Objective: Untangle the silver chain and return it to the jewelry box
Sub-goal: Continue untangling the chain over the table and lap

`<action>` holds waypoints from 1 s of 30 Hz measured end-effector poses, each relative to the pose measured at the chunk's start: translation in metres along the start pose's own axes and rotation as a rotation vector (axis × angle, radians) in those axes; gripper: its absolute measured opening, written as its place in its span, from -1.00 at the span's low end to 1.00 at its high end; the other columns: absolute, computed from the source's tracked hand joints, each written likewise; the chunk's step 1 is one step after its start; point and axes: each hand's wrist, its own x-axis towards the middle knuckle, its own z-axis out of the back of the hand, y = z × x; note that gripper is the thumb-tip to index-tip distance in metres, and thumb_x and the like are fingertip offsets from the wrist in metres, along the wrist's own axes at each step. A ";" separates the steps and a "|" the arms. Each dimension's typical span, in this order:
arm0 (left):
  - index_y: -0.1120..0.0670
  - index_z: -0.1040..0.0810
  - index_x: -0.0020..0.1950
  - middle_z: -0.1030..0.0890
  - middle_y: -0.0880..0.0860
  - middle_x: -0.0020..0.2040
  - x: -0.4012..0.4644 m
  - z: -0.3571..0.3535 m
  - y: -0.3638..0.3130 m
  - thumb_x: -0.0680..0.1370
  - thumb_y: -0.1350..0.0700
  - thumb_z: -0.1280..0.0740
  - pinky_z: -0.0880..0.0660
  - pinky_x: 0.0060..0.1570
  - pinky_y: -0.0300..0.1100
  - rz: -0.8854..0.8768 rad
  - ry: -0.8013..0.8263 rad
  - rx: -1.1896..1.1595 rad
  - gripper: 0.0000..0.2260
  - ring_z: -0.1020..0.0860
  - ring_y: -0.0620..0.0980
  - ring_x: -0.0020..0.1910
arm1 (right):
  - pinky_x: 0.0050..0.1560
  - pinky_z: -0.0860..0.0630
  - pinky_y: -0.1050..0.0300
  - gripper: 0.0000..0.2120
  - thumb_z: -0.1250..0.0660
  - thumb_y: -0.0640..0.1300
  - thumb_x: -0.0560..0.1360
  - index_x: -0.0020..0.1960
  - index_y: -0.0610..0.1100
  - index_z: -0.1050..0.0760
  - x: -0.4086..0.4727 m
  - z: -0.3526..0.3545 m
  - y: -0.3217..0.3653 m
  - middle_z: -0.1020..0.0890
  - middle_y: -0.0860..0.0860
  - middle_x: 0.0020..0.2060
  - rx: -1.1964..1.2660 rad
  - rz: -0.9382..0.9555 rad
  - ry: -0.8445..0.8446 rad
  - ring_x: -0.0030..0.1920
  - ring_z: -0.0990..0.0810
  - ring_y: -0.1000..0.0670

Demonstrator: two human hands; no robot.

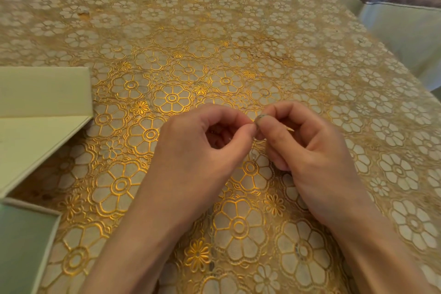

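Pinching the thin silver chain (259, 119) between their fingertips, the left hand (202, 148) and the right hand (310, 148) meet above the middle of the table (214, 31), while the pale open box (43, 107) lies at its left edge.

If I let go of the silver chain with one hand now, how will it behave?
Probably limp: the silver chain is so fine that only a small glint shows where the left hand and right hand pinch it. It seems very light and could slip away unnoticed. On the patterned tablecloth it would be hard to spot.
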 end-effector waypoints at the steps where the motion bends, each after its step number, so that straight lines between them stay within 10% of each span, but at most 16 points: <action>1: -0.05 -0.58 -0.34 -0.57 -0.17 -0.41 0.000 0.000 0.000 0.38 0.13 -0.42 -0.37 -0.43 -0.45 0.003 0.003 -0.003 -0.87 -0.47 -0.25 -0.47 | -0.55 -0.20 0.39 -0.94 -0.27 -0.14 0.41 -0.23 -0.03 -0.46 0.000 0.000 0.000 -0.48 0.13 -0.49 -0.002 0.000 -0.002 -0.54 -0.29 0.19; 30: -0.05 -0.61 -0.34 -0.62 -0.06 -0.38 0.000 0.001 0.002 0.38 0.09 -0.46 -0.42 -0.41 -0.31 0.020 0.008 -0.044 -0.89 -0.47 -0.17 -0.44 | -0.56 -0.22 0.41 -0.92 -0.28 -0.17 0.40 -0.26 -0.06 -0.50 -0.001 -0.002 0.003 -0.52 0.06 -0.45 0.071 -0.027 -0.043 -0.55 -0.28 0.18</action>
